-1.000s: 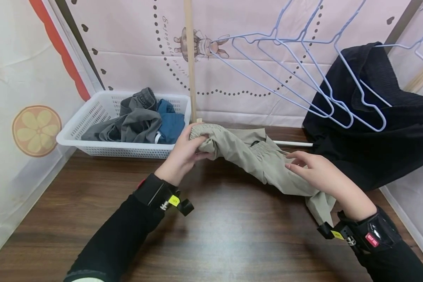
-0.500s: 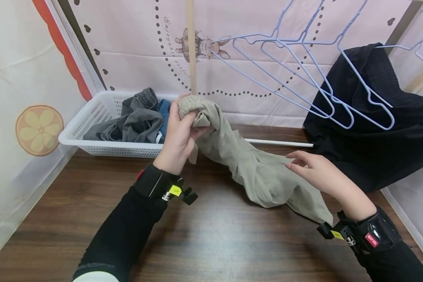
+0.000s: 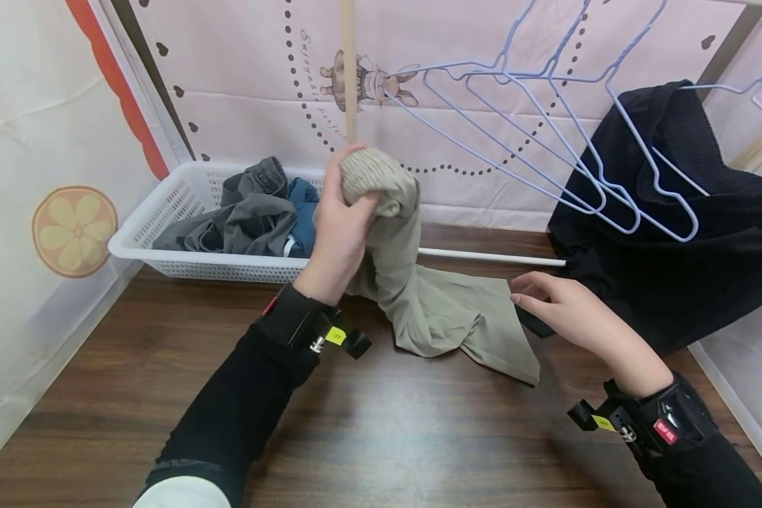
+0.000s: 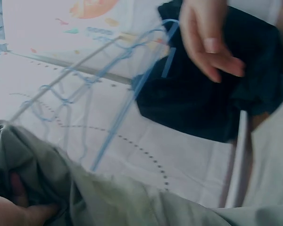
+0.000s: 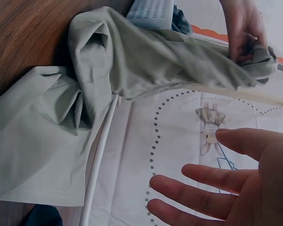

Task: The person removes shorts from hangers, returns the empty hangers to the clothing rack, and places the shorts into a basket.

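Observation:
My left hand (image 3: 343, 222) grips the gathered waistband of sage-green trousers (image 3: 432, 307) and holds it raised in front of the wooden post. The rest of the cloth hangs down and its lower part lies spread on the table. In the left wrist view, the thumb and a finger (image 4: 19, 207) press into the folds. To the right, my right hand (image 3: 559, 307) hovers just beyond the leg hem, fingers loosely bent and holding nothing. The right wrist view shows that hand (image 5: 217, 188) with fingers spread apart, while the trousers (image 5: 92, 66) stretch up to the left hand (image 5: 245, 30).
A white basket (image 3: 228, 264) at the back left holds grey clothing (image 3: 244, 219) and blue clothing (image 3: 303, 212). Several blue hangers (image 3: 508, 74) hang at the upper right, beside a black garment (image 3: 660, 247) on a hanger. A white rod (image 3: 492, 257) runs along the table's back.
My left hand has lifted the waistband upward, pulling the trousers' far end leftward across the table, away from the right hand. The right hand has stayed almost still.

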A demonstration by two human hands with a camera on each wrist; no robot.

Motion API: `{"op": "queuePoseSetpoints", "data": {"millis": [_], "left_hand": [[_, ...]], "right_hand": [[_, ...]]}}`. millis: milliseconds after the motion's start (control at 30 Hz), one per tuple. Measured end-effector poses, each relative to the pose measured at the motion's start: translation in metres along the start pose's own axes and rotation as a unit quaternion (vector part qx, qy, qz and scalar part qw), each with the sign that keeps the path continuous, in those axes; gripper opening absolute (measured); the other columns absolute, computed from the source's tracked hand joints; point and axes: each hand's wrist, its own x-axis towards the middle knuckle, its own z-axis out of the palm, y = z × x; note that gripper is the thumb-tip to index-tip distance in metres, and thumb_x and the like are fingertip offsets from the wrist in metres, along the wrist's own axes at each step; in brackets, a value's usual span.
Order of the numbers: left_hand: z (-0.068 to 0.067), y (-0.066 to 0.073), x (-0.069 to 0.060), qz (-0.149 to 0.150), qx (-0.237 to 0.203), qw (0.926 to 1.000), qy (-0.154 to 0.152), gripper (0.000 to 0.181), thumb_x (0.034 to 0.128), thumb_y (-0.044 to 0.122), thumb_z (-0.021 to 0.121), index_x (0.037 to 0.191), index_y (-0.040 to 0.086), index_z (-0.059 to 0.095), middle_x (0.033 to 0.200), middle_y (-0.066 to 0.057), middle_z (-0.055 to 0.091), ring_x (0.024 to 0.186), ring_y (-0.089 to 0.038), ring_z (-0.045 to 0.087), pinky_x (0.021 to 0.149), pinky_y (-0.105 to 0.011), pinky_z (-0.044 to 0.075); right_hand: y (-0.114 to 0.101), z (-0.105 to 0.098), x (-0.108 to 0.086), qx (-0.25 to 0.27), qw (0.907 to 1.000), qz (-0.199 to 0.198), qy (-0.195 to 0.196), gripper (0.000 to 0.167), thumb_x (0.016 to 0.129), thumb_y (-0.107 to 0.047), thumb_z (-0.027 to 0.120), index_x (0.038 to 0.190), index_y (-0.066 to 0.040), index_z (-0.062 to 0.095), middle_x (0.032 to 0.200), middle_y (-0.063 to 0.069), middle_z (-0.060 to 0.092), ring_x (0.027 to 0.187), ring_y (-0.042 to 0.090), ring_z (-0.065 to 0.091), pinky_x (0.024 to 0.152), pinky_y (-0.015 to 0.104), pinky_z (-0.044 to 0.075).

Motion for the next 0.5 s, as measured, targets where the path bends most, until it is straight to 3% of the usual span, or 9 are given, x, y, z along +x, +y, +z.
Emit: {"op": "queuePoseSetpoints", "data": {"millis": [133, 267, 500], "left_hand": [[-0.002, -0.014, -0.011, -0.031, 0.112, 0.9909, -0.067, 0.059, 0.088, -0.014, 0.055, 0.14, 0.012, 0.044, 0.141, -0.007, 0.041, 0.125, -0.023, 0.045, 0.1, -0.035, 0.042], [-0.006, -0.024, -0.018, -0.06, 0.173, 0.9764, -0.115, 0.058, 0.0909, -0.006, 0.059, 0.142, 0.017, 0.043, 0.144, -0.002, 0.039, 0.129, -0.017, 0.041, 0.104, -0.036, 0.037], [-0.012, -0.036, -0.028, -0.1, 0.209, 0.9655, -0.12, 0.059, 0.086, 0.0, 0.066, 0.139, 0.02, 0.049, 0.14, 0.0, 0.044, 0.126, -0.018, 0.043, 0.104, -0.04, 0.035]], "right_hand": [[-0.002, 0.002, 0.002, -0.001, 1.0, 0.0, 0.001, 0.048, 0.101, -0.044, 0.049, 0.131, -0.007, 0.056, 0.116, 0.012, 0.066, 0.106, 0.03, 0.058, 0.085, 0.049, 0.048], [-0.005, 0.003, 0.004, -0.005, 1.0, 0.003, 0.004, 0.047, 0.101, -0.042, 0.05, 0.131, -0.006, 0.056, 0.116, 0.013, 0.065, 0.107, 0.031, 0.058, 0.086, 0.049, 0.047], [-0.005, 0.007, 0.011, -0.032, 0.9993, 0.002, 0.021, 0.046, 0.101, -0.04, 0.05, 0.13, -0.004, 0.056, 0.114, 0.015, 0.066, 0.106, 0.032, 0.06, 0.087, 0.052, 0.046]]}}
